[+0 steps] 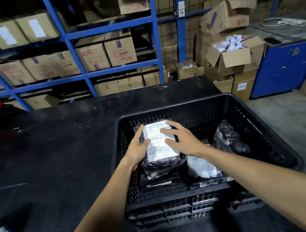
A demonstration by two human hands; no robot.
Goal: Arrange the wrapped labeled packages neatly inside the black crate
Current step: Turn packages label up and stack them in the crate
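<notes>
Broadly, largest first —
Table [55, 148]: black, scuffed; bears the crate.
Black crate [261, 121]: slatted walls, on the table's right end.
Top package [159, 144]: lies on a stack at the crate's left, white label up — print too blurred to read.
Left hand [138, 149]: grips the package's left edge, thumb on the label.
Right hand [184, 139]: fingers spread, flat on the label's right side.
Other packages [229, 139]: beside, at the right.
</notes>
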